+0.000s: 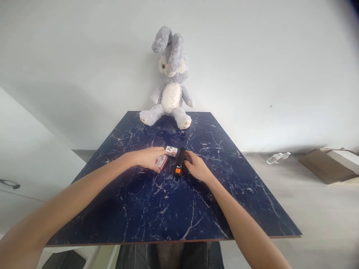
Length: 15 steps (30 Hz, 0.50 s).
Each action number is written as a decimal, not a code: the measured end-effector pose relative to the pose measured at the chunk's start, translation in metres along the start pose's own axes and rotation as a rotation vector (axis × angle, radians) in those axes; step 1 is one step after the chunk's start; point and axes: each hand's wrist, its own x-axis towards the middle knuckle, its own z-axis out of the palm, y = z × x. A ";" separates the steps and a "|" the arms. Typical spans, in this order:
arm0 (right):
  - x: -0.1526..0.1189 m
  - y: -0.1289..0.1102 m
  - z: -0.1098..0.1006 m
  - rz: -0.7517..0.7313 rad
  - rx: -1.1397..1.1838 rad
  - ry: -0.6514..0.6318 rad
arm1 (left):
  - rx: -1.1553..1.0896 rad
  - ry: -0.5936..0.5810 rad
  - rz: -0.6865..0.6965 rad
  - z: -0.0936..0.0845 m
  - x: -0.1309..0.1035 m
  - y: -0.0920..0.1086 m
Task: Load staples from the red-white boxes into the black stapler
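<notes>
My left hand (151, 158) is closed around a small red-and-white box (162, 162), thumb on the near side. Just past its fingertips is a small white box (171, 151) with red print and a dark picture on it. A black stapler (180, 160) with an orange part at its near end lies lengthwise to the right of the boxes. My right hand (198, 167) is at the stapler's right side, its fingers apart and slightly bent. The fingertips touch the stapler's edge or sit right beside it; I cannot tell which.
A grey plush rabbit (171, 95) sits at the far edge of the dark blue marbled table (168, 213), against the white wall. On the floor to the right are a plastic bottle (277, 158) and a cardboard box (322, 164). A door handle (10, 184) shows at the left.
</notes>
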 end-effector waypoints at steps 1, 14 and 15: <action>0.000 0.000 0.000 -0.004 -0.011 0.002 | -0.019 -0.006 0.004 0.000 0.001 -0.001; -0.002 -0.011 -0.005 -0.003 -0.118 -0.054 | -0.007 0.074 -0.081 -0.003 -0.011 0.003; -0.002 -0.010 -0.005 -0.002 -0.120 -0.056 | -0.005 0.093 -0.071 -0.003 -0.010 0.003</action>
